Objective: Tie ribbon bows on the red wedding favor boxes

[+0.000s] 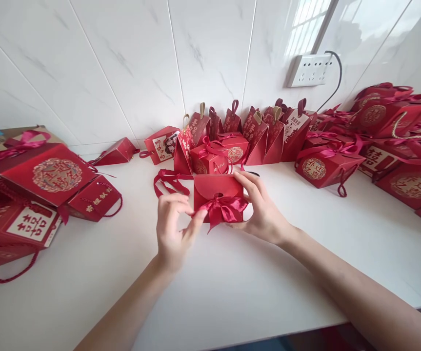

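A dark cable [341,73] curves beside the white wall socket [308,71].

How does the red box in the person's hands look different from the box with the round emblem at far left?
The red box has its bow on the front; the emblem box has its ribbon on top. The red box's flap is plain; the emblem box bears a round emblem. The right hand holds the red box; no hand touches the emblem box. Both are red.

Bright light throws barred glare (upper right) on glossy wall tiles [212,63]
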A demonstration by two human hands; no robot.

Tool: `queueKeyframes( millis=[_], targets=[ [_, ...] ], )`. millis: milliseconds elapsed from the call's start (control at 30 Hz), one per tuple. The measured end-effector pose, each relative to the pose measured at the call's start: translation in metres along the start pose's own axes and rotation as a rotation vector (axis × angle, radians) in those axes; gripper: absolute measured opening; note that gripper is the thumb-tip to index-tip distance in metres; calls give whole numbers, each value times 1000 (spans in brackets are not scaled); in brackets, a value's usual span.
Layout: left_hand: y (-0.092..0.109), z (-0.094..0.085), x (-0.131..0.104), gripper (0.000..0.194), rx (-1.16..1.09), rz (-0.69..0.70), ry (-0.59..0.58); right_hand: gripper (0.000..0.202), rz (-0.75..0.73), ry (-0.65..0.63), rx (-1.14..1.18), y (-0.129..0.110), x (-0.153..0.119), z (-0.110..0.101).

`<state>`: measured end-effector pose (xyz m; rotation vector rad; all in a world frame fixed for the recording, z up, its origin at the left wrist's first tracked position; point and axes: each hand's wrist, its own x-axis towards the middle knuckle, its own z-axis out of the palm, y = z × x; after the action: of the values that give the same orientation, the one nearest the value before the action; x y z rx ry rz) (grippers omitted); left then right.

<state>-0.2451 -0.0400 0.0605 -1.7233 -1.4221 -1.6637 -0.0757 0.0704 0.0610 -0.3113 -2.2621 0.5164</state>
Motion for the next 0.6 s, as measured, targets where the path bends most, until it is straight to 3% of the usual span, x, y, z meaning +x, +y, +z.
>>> queueKeyframes(
  millis=[100,200,600],
  targets=[
    [9,0,-1,18,13,263,-59,91,-24,14,14,0,-2,4],
    [16,0,-2,16,48,370,-94,95,-34,21,38,-1,-4,6],
    [14,-6,5,19,88,354,-59,95,-31,27,5,1,-3,7]
  ],
)
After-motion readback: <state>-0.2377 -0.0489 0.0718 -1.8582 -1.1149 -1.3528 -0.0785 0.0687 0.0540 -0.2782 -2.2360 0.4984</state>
